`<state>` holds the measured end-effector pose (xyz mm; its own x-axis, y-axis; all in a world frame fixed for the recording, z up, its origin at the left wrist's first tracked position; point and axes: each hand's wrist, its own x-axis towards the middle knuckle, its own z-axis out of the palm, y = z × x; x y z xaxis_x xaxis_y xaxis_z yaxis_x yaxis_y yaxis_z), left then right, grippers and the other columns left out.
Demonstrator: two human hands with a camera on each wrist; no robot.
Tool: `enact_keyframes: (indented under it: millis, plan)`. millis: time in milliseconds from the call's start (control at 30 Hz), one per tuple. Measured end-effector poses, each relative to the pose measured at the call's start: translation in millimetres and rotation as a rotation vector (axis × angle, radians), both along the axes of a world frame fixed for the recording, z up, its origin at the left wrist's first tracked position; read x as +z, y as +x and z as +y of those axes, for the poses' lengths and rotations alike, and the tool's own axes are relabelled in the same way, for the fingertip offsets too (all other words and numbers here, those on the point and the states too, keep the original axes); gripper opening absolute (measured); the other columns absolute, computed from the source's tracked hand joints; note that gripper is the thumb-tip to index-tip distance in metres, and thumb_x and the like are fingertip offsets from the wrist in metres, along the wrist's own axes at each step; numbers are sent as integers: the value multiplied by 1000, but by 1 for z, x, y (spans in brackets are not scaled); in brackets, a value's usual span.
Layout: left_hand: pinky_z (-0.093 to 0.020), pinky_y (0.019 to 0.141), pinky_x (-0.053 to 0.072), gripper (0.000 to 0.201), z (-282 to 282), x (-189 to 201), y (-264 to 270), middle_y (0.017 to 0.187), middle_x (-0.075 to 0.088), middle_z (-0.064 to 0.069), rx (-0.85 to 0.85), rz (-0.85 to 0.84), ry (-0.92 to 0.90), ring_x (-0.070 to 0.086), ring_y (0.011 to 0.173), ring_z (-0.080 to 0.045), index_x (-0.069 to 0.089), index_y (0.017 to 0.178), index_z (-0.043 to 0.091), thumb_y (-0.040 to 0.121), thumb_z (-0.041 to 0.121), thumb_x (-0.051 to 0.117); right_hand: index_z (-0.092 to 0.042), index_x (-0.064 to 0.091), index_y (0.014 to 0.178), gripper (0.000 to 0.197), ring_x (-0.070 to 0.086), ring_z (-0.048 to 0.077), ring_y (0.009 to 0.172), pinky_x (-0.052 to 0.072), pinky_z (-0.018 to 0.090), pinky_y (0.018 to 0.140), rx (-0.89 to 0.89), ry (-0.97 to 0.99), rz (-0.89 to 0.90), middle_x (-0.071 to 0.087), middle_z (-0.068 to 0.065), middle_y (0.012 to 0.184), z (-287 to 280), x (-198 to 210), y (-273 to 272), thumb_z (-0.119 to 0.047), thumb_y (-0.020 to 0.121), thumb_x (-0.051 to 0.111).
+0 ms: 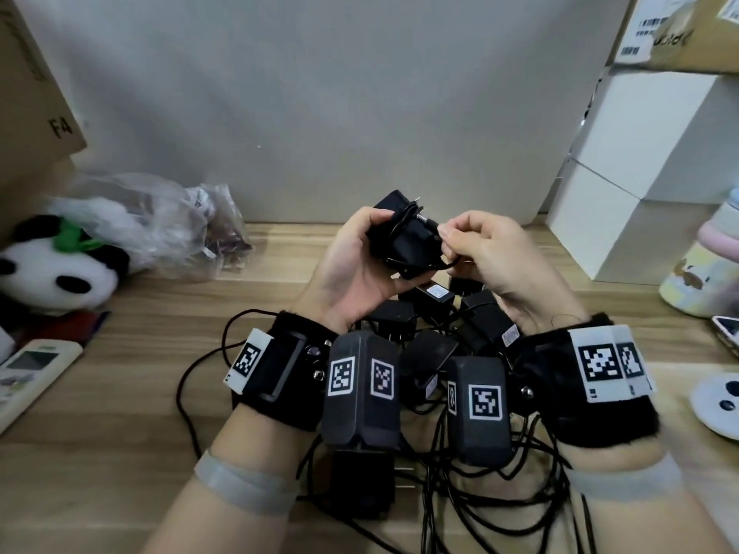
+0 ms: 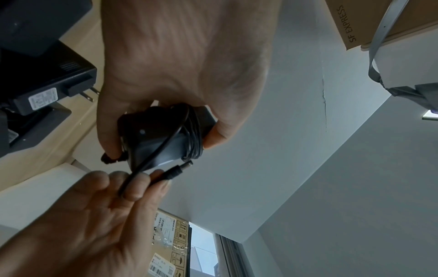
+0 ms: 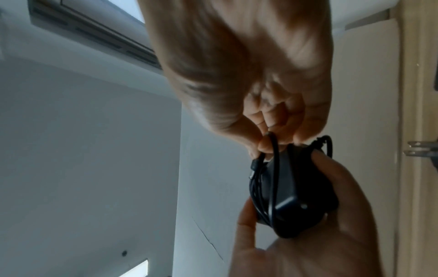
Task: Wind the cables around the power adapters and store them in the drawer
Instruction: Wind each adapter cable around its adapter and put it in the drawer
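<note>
My left hand (image 1: 360, 241) grips a black power adapter (image 1: 404, 237) above the wooden table, prongs pointing up. Its thin black cable (image 3: 275, 168) is wrapped several turns round the body. My right hand (image 1: 454, 238) pinches the cable's free end just behind the barrel plug (image 1: 426, 222), close against the adapter. In the left wrist view the plug (image 2: 176, 171) sticks out past the right fingers (image 2: 135, 187), beside the adapter (image 2: 151, 138). Below my wrists lies a pile of other black adapters (image 1: 432, 345) with tangled loose cables (image 1: 480, 493). No drawer is in view.
A panda plush (image 1: 52, 269) and a clear plastic bag (image 1: 160, 217) lie at the left, with a remote control (image 1: 28, 373) in front of them. White boxes (image 1: 640, 193) stand at the back right, a pastel bottle (image 1: 704, 265) beside them. A cardboard box (image 1: 28, 94) overhangs the left.
</note>
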<state>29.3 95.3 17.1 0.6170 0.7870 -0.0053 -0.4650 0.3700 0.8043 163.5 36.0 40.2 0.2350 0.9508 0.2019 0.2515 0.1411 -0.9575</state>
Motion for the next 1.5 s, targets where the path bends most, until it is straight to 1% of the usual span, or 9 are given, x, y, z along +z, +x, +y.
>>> enact_keyframes:
  millis: [200, 367, 567, 667, 767, 933, 1067, 1367, 1500]
  plan:
    - [-51, 98, 41, 25, -2, 0, 7, 94, 61, -16, 10, -14, 8, 57, 92, -28, 61, 90, 5, 91, 21, 40, -15, 55, 72, 21, 45, 5, 50, 42, 20, 56, -76, 33, -73, 52, -6, 54, 3, -1, 1, -13, 93, 55]
    - [-54, 102, 37, 22, -2, -2, 6, 106, 59, -20, 12, -26, 5, 54, 103, -34, 61, 92, 4, 90, 17, 43, -13, 52, 71, 23, 49, 7, 52, 51, 29, 70, -46, 15, -4, 50, -2, 57, 4, -1, 1, -10, 93, 54]
    - [-58, 102, 39, 18, -2, -1, 8, 119, 55, -24, 52, 7, 40, 54, 112, -37, 58, 103, 7, 93, 19, 49, -14, 51, 71, 23, 47, 3, 49, 51, 30, 71, -36, -27, 31, 48, -2, 56, 4, -1, 5, -8, 93, 53]
    - [-63, 97, 41, 26, -2, -1, 8, 121, 56, -25, 58, 23, 72, 55, 115, -41, 53, 115, 5, 94, 20, 49, -14, 51, 71, 22, 45, 3, 46, 45, 23, 62, -69, -15, -4, 50, -4, 52, 5, -2, 6, -8, 93, 54]
    - [-61, 92, 45, 35, -1, 1, 2, 119, 57, -20, 48, 59, 85, 58, 108, -34, 48, 127, 5, 94, 19, 50, -14, 53, 72, 21, 45, 4, 48, 41, 20, 61, -119, 17, -40, 51, -6, 51, 5, -2, 7, -10, 92, 56]
    - [-57, 81, 52, 39, -6, 1, 1, 119, 54, -19, -18, 167, 124, 58, 104, -33, 45, 132, 3, 95, 15, 48, -14, 56, 73, 18, 48, -4, 45, 40, 9, 54, -119, 61, -80, 56, -6, 56, 3, -1, 5, -10, 91, 58]
    - [-53, 75, 55, 37, -9, 5, 10, 117, 56, -20, 26, 131, 96, 61, 97, -33, 47, 130, -1, 96, 13, 47, -12, 56, 74, 18, 54, 3, 55, 46, 16, 63, -99, 50, -1, 61, -1, 64, -1, 7, 17, -7, 92, 56]
    - [-59, 86, 51, 50, -9, -3, 16, 117, 59, -7, 302, 280, 365, 60, 111, -29, 46, 129, 11, 85, 2, 65, -8, 51, 76, 18, 63, 11, 67, 53, 16, 63, -29, -15, -47, 65, 5, 75, -3, 5, 17, -3, 94, 51]
    - [-46, 98, 47, 48, -8, -5, 17, 119, 59, -3, 429, 327, 511, 57, 113, -18, 47, 129, 14, 85, 10, 66, -9, 53, 78, 17, 63, 11, 68, 53, 24, 72, -50, -14, -87, 66, 3, 74, -3, 5, 17, -5, 94, 52]
